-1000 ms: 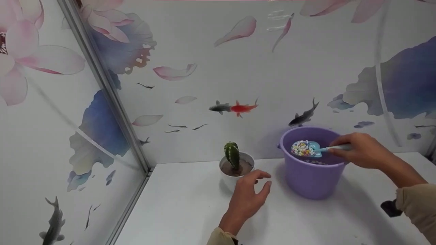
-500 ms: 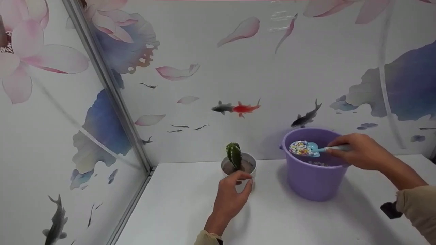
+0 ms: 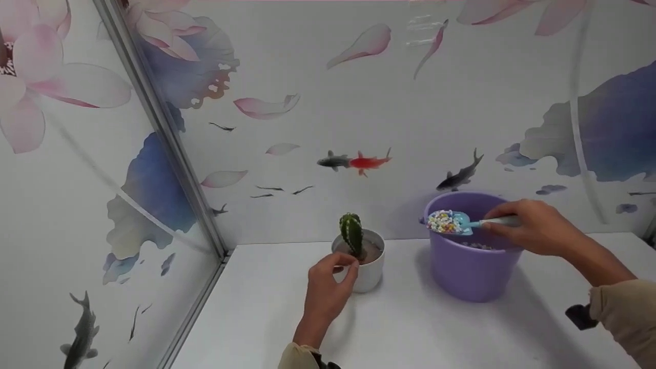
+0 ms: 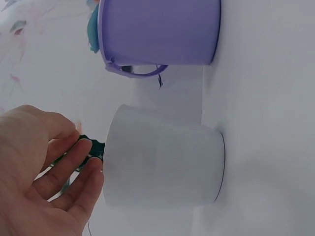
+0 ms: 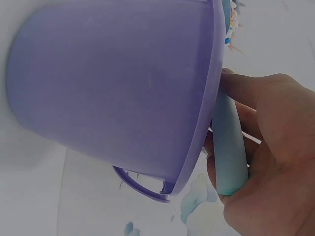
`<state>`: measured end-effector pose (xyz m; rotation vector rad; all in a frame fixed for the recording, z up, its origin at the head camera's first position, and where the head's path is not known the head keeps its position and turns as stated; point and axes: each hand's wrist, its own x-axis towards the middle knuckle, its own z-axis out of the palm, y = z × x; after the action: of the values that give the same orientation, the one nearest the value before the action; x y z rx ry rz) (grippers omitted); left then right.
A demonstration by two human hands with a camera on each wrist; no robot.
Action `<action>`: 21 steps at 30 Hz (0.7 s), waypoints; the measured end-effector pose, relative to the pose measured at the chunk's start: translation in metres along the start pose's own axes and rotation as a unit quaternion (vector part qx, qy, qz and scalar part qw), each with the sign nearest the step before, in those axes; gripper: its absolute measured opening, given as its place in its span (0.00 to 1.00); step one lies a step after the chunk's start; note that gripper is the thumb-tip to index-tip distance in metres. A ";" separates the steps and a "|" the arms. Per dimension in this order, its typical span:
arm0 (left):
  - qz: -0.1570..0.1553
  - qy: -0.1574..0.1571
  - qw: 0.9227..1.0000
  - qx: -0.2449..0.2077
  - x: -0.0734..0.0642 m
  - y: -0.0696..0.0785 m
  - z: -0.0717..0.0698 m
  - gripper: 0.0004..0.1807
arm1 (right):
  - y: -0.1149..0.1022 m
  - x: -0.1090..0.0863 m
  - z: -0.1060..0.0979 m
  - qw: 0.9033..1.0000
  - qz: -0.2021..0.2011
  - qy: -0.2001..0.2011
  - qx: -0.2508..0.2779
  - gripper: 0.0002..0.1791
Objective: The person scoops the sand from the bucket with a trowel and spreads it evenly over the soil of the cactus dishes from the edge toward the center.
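Note:
My right hand grips the grey-white handle of a small light-blue scoop, its fingers and thumb wrapped around it. Colourful small pebbles heap in the scoop, which is over the left part of the purple bucket's opening. My left hand is at the front left of a white pot, its fingers loosely bent with the fingertips right by the rim. A green cactus stands in the pot's brown soil; in the left wrist view, fingers partly hide it.
Pot and bucket stand side by side on a white table, near the back wall printed with fish and petals. More small pebbles show inside the bucket. A metal frame strip runs along the left corner.
My left hand has moved left, from the pot's front right to its front left. The filled scoop has shifted slightly left above the bucket, still held by my right hand.

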<state>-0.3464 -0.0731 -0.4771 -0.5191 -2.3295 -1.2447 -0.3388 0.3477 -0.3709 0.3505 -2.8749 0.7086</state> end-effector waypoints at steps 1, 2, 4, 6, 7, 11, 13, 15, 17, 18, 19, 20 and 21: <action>-0.003 0.005 1.000 0.003 0.001 -0.002 -0.002 0.03 | -0.002 0.001 0.001 1.000 0.001 -0.001 0.000 0.19; -0.005 0.010 1.000 0.005 0.001 -0.004 -0.003 0.03 | -0.004 0.001 0.002 1.000 0.001 0.000 0.000 0.20; -0.011 0.018 1.000 0.006 0.002 -0.008 -0.005 0.04 | -0.007 0.002 0.004 1.000 -0.002 0.001 -0.002 0.19; -0.018 0.023 1.000 0.004 0.002 -0.012 -0.005 0.05 | -0.011 0.003 0.007 1.000 -0.007 0.003 -0.001 0.18; -0.022 0.026 0.999 0.004 0.001 -0.014 -0.005 0.05 | -0.013 0.004 0.008 1.000 -0.009 0.004 0.000 0.18; -0.042 0.030 0.999 -0.005 0.001 -0.019 -0.003 0.07 | -0.023 0.008 0.014 1.000 -0.018 0.004 0.005 0.17; -0.054 0.031 0.998 -0.010 0.001 -0.021 -0.003 0.08 | -0.028 0.009 0.017 1.000 -0.020 0.003 0.007 0.17; -0.064 0.030 0.997 -0.014 0.002 -0.023 -0.003 0.11 | -0.032 0.010 0.019 1.000 -0.024 0.004 0.008 0.16; -0.072 0.028 0.997 -0.017 0.003 -0.025 -0.003 0.16 | -0.036 0.011 0.021 0.999 -0.031 0.008 0.004 0.16; -0.075 0.027 0.997 -0.019 0.004 -0.026 -0.003 0.19 | -0.038 0.012 0.022 0.999 -0.035 0.010 0.002 0.16; -0.077 0.025 0.997 -0.020 0.004 -0.027 -0.003 0.21 | -0.040 0.012 0.023 0.999 -0.037 0.012 0.002 0.16; -0.079 0.024 0.996 -0.021 0.005 -0.028 -0.003 0.23 | -0.042 0.013 0.024 0.999 -0.037 0.011 0.006 0.17; -0.084 0.021 0.996 -0.025 0.005 -0.029 -0.003 0.25 | -0.044 0.014 0.025 0.999 -0.037 0.010 0.009 0.17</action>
<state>-0.3652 -0.0899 -0.4924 -0.3155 -2.3517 -1.3778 -0.3430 0.2959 -0.3708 0.4470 -2.8225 0.7226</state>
